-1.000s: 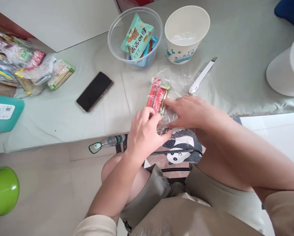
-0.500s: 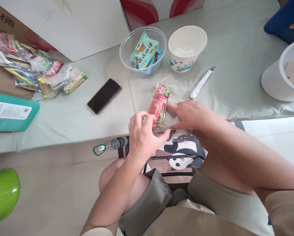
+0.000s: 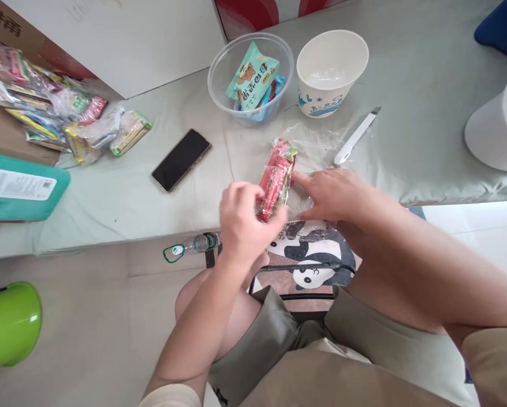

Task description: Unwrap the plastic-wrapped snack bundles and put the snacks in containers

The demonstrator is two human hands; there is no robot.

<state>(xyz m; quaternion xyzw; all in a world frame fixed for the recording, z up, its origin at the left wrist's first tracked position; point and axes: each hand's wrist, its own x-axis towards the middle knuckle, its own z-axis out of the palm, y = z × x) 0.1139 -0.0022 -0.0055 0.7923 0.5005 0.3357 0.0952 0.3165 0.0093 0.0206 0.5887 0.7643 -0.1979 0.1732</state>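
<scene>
A clear plastic bag with red and green snack packets (image 3: 277, 175) lies on the cloth near its front edge. My left hand (image 3: 247, 217) hovers at the packets' near left end, its thumb and curled fingers apart with nothing seen between them. Across the bag's clear film, to the right of the packets, my right hand (image 3: 333, 195) rests with outstretched fingers, the index fingertip at the packets' side. Just beyond that hand is a white utility knife (image 3: 357, 137), its blade end pointing away from me.
Behind the bag stand a clear plastic bowl (image 3: 213, 90) holding wrapped snacks and a white paper bowl (image 3: 306, 104). A phone (image 3: 181, 159) lies left of them. Packaged goods (image 3: 79, 116) and a teal container (image 3: 45, 198) are farther left. A white tub (image 3: 490, 130) stands at right.
My left hand has shifted slightly left and drawn back from the packets, its thumb nearer the fingers. My right hand stays on the film. The view has shifted slightly.
</scene>
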